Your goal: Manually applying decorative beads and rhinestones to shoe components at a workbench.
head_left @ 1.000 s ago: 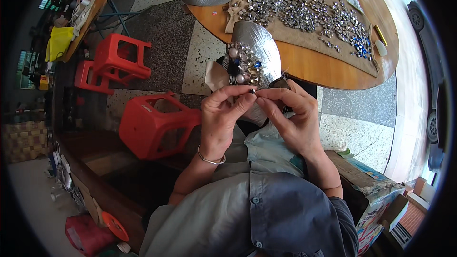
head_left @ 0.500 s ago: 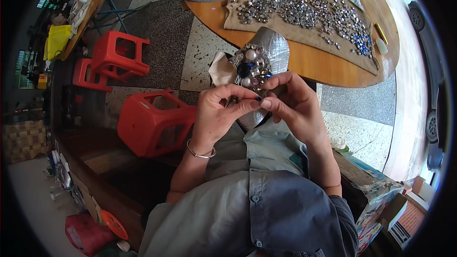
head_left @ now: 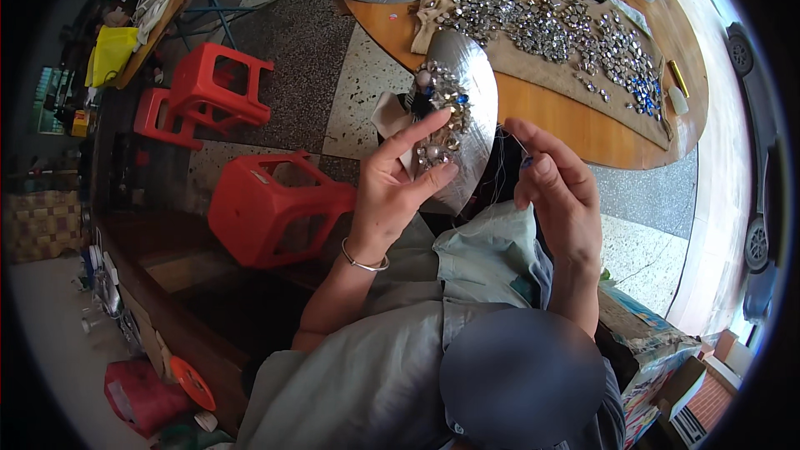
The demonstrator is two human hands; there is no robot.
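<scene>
The left hand [head_left: 392, 192] has thumb and forefinger parted over the jewelled cluster on a curved silver piece [head_left: 478, 112], while the right hand [head_left: 567, 196] pinches a small blue stone [head_left: 527, 162] just beside it. Beyond, the tabletop [head_left: 550, 123] carries a tan cloth [head_left: 521, 67] strewn with gems [head_left: 542, 33].

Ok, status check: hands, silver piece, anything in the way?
Left hand at gem cluster on silver piece, index and thumb spread. Right hand pinching small blue gem, apart from the piece. Left fingers partly hide the cluster.
</scene>
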